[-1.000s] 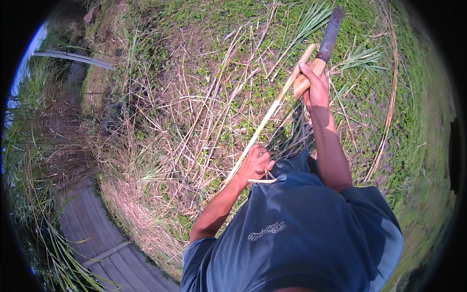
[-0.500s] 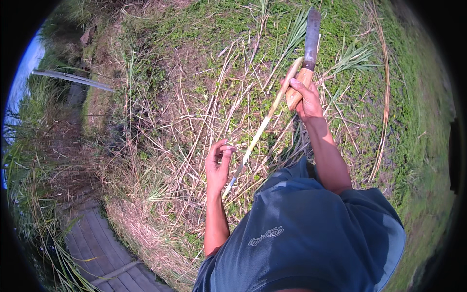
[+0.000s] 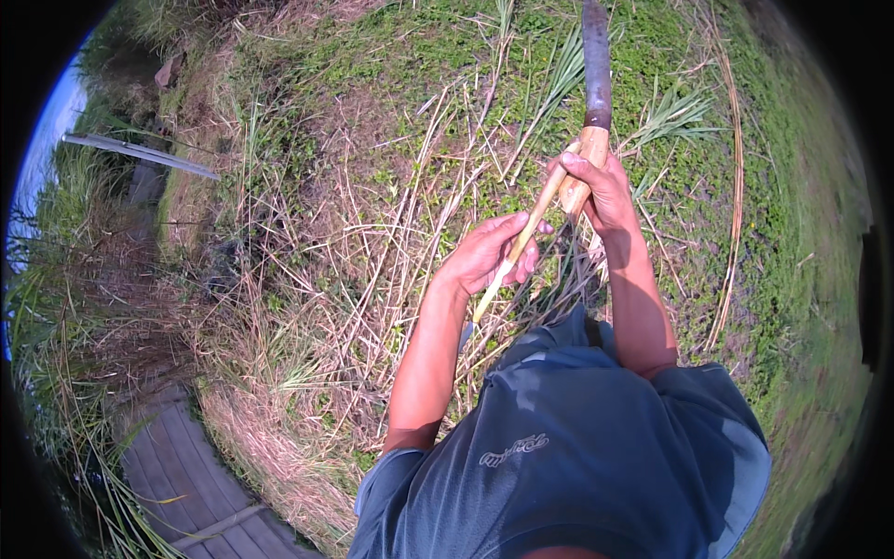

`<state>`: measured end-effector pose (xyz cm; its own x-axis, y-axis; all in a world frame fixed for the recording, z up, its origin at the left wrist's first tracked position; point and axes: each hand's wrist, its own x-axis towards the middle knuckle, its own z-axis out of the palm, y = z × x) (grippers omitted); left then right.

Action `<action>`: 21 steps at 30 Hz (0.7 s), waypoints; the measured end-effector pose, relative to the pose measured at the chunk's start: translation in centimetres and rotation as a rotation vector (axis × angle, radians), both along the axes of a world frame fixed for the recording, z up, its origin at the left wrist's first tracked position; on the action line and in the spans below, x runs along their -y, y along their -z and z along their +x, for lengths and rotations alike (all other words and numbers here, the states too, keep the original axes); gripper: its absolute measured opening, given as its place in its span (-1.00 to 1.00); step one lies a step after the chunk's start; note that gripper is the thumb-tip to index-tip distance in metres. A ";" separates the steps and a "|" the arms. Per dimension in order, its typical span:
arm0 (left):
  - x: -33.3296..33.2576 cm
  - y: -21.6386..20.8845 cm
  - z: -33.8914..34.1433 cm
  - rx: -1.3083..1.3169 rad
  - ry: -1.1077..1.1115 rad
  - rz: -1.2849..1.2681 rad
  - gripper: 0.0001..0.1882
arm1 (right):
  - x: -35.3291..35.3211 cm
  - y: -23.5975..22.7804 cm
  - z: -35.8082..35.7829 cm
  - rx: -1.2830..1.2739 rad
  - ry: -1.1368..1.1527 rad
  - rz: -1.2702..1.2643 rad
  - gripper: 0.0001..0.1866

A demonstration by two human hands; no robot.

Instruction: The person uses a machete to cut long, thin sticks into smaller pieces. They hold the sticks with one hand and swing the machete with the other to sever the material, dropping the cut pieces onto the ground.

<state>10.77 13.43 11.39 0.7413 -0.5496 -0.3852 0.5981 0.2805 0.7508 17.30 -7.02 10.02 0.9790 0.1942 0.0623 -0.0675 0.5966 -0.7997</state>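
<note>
My right hand [image 3: 611, 196] grips the wooden handle of a machete [image 3: 597, 79], whose dark, broad blade points away from me. Pinched against that handle under the same thumb is the upper end of a pale yellow stalk [image 3: 494, 291], slanting down toward my body. Partway along the stalk, my left hand [image 3: 477, 253] closes round it, thumb on the near side and fingers curled behind. The stalk's lower end passes beside my left forearm, where a bluish tip shows against the grass.
Dry cut stalks [image 3: 382, 247] litter the ground ahead, with green leafy tops [image 3: 675, 116] on the right. A plank walkway [image 3: 191, 466] lies at lower left. Pale poles [image 3: 140, 156] jut in at the far left. Tall grass [image 3: 79, 270] lines the left side.
My left hand has risen forward and right and taken hold of the stalk. My right hand has come slightly nearer, and the machete now stands more upright in view.
</note>
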 end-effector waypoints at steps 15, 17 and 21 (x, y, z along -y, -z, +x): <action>-9.1 19.0 -6.6 0.423 -0.276 0.937 -0.48 | 8.9 0.4 2.3 0.169 0.746 -1.147 -0.50; -9.3 20.9 -4.6 0.557 -0.341 1.094 -0.45 | 10.0 1.0 -1.3 0.207 0.626 -1.212 -0.70; -9.5 21.4 -1.0 0.686 -0.382 1.117 -0.44 | 10.1 0.9 -6.4 0.168 0.388 -1.589 -0.80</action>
<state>9.81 22.90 -10.05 0.9958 0.0894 0.0181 0.0397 -0.6032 0.7966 10.88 -17.12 9.12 0.9848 -0.0771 0.1559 0.0264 -0.8198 -0.5721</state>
